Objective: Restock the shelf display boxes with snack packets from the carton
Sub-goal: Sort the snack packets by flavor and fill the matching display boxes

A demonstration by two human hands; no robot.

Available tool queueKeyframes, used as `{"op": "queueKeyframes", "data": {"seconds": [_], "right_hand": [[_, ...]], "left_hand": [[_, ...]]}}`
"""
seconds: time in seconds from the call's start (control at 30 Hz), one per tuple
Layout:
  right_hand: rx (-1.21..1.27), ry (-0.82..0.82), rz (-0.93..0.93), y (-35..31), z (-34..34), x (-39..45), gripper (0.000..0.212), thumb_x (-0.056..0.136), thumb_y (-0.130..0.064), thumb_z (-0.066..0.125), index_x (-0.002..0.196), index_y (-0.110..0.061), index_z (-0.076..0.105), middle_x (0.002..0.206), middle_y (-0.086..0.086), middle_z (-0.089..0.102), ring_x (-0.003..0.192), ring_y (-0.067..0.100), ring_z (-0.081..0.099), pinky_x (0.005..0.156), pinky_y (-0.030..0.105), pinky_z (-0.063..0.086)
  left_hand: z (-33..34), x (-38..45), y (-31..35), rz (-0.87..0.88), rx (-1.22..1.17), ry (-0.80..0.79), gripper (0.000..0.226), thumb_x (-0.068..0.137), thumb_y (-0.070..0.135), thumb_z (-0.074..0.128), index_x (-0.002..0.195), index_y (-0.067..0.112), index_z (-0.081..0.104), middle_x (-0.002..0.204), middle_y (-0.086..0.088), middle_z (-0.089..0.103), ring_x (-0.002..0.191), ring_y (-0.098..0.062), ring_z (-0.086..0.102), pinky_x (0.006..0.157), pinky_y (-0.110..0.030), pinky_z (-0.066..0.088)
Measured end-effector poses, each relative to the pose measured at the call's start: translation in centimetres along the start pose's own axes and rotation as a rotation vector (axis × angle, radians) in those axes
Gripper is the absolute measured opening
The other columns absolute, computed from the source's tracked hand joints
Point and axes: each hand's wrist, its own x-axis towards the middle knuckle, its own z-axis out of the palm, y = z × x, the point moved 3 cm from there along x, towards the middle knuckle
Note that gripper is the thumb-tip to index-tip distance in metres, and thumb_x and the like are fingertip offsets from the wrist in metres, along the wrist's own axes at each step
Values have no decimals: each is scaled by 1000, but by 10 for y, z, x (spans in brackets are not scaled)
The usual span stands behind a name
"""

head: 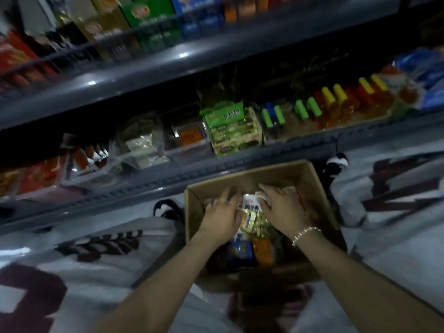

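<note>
The open brown cardboard carton (310, 186) sits on the floor below the dark grey shelf (240, 164), with colourful snack packets (252, 222) heaped inside. My left hand (222, 212) lies flat on the heap, fingers straight and spread. My right hand (281, 205) presses beside it, fingers slightly bent over a pale packet (260, 195).

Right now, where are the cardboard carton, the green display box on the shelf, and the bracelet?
cardboard carton (317, 188): head view, right inner wall.
green display box (236, 137): head view, front face showing packets.
bracelet (305, 234): head view, beads across the right wrist.
</note>
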Motion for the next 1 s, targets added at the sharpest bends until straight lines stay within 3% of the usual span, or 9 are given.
{"op": "queueKeyframes", "data": {"seconds": [0.23, 0.3, 0.37, 0.43, 0.53, 0.63, 0.73, 0.87, 1.0], "right_hand": [[-22, -264, 183, 54, 65, -4, 41, 97, -37, 43, 132, -19, 51, 106, 9, 68, 96, 27, 62, 81, 33, 49], [21, -328, 235, 73, 82, -6, 45, 95, -40, 45, 134, -17, 50, 122, 10, 61, 111, 27, 56, 93, 36, 45], [85, -360, 312, 86, 90, -9, 52, 93, -40, 52, 141, -20, 42, 146, 8, 41, 132, 29, 38, 107, 41, 35], [165, -409, 398, 96, 99, -8, 61, 92, -40, 55, 146, -23, 31, 154, 6, 26, 140, 29, 24, 112, 43, 28], [233, -450, 436, 102, 114, -6, 67, 92, -36, 56, 148, -21, 23, 152, 10, 26, 138, 29, 28, 107, 38, 32], [253, -481, 454, 102, 127, -6, 73, 91, -35, 57, 150, -18, 18, 152, 12, 27, 136, 31, 31, 108, 39, 34], [149, -460, 431, 102, 135, -5, 72, 89, -38, 59, 148, -15, 25, 151, 11, 28, 138, 32, 25, 112, 40, 27], [158, -384, 387, 93, 135, 11, 66, 88, -31, 64, 144, -15, 34, 149, 8, 33, 136, 29, 29, 109, 38, 28], [404, -433, 413, 76, 152, 30, 68, 85, -18, 68, 143, -13, 35, 146, 10, 36, 135, 27, 34, 107, 34, 31]], "left_hand": [[53, 27, -12, -125, -141, -165, 51, 100, 33, 38, 147, 15, 29, 144, -15, 40, 125, -35, 45, 98, -40, 40], [70, 36, -19, -201, -240, -206, 53, 100, 32, 40, 148, 14, 28, 129, -18, 55, 113, -35, 55, 90, -38, 46], [80, 40, -24, -242, -304, -236, 52, 100, 27, 41, 148, 12, 29, 120, -20, 61, 106, -35, 58, 86, -38, 49], [91, 47, -28, -268, -330, -269, 51, 100, 24, 41, 147, 11, 28, 126, -19, 58, 111, -34, 56, 91, -37, 46], [108, 55, -32, -289, -346, -324, 57, 100, 25, 42, 151, 12, 19, 142, -19, 43, 123, -34, 49, 98, -39, 44], [131, 60, -38, -279, -336, -383, 63, 99, 29, 43, 154, 17, 13, 159, -12, 14, 144, -35, 18, 113, -48, 28], [143, 60, -38, -313, -405, -356, 61, 100, 29, 44, 153, 25, 15, 161, -5, 1, 147, -32, -2, 119, -48, 13], [145, 65, -44, -384, -565, -140, 58, 96, 11, 49, 149, 21, 28, 159, -7, 15, 147, -30, 9, 117, -47, 21], [148, 60, -62, -431, -463, -72, 54, 97, 17, 47, 149, 18, 30, 158, -4, 18, 145, -29, 14, 118, -42, 18]]}}
